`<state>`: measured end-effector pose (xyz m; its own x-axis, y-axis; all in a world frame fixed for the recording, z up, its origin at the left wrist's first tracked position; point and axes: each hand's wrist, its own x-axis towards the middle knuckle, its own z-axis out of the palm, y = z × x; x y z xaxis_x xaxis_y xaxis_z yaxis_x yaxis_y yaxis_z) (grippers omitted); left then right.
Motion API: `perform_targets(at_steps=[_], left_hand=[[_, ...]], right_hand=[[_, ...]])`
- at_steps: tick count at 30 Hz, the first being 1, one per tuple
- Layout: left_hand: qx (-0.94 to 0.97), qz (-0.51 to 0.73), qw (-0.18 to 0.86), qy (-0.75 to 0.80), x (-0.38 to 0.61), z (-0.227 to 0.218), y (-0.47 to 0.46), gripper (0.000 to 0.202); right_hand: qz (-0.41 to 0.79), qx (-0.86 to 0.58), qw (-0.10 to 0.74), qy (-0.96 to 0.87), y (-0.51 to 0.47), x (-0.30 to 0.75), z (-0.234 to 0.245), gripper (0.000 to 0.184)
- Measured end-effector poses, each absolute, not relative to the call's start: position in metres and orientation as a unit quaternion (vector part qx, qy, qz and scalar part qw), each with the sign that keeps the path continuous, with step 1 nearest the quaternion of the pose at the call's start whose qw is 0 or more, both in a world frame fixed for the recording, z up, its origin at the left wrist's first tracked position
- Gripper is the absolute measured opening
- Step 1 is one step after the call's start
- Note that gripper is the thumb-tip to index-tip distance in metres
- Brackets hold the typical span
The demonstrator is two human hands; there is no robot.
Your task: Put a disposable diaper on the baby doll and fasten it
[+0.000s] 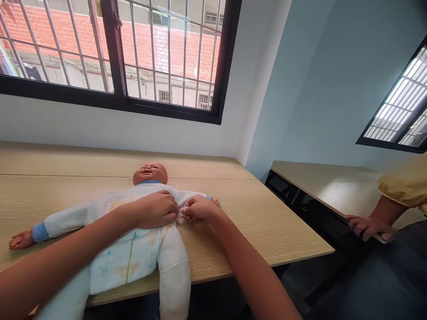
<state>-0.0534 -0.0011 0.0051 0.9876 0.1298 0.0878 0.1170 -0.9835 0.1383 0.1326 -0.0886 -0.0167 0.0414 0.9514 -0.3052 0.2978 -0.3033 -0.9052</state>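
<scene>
A baby doll lies on its back on a wooden table, dressed in a white one-piece suit with blue cuffs and a pale printed front. My left hand rests curled on the doll's chest, fingers pinching the suit's fabric at its side. My right hand meets it from the right, fingers closed in a pinch on the same edge of the suit. The doll's arms are spread out, one bare hand at far left.
Another person's hand, in a yellow sleeve, grips the edge of a second table at right. A dark gap separates the two tables. A barred window runs along the wall behind.
</scene>
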Motion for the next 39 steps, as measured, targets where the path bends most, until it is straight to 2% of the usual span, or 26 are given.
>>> perform_targets(at_steps=[3, 8, 15, 20, 29, 33, 39], left_hand=[[0.998, 0.003, 0.046, 0.048, -0.053, 0.005, 0.000, 0.031], [0.990, 0.050, 0.048, 0.121, -0.056, 0.002, -0.002, 0.013], [0.983, 0.077, 0.065, 0.156, -0.059, 0.004, -0.008, 0.021], [0.984, 0.085, 0.036, 0.150, -0.057, -0.002, -0.003, 0.012], [0.971, 0.142, 0.075, 0.177, -0.057, -0.005, -0.002, 0.017], [0.972, 0.142, 0.080, 0.168, -0.059, -0.006, -0.001, 0.011], [0.975, 0.127, 0.048, 0.176, -0.062, -0.006, -0.002, 0.021]], right_hand=[[0.507, -0.629, 0.344, -0.480, -0.088, 0.130, -0.016, 0.033], [0.526, -0.604, 0.376, -0.467, -0.087, 0.129, -0.018, 0.030], [0.534, -0.566, 0.427, -0.461, -0.087, 0.128, -0.020, 0.024], [0.556, -0.533, 0.439, -0.462, -0.083, 0.118, -0.021, 0.016], [0.566, -0.515, 0.462, -0.449, -0.079, 0.123, -0.025, 0.030], [0.552, -0.533, 0.459, -0.448, -0.080, 0.130, -0.026, 0.025], [0.550, -0.541, 0.447, -0.452, -0.081, 0.132, -0.025, 0.025]])
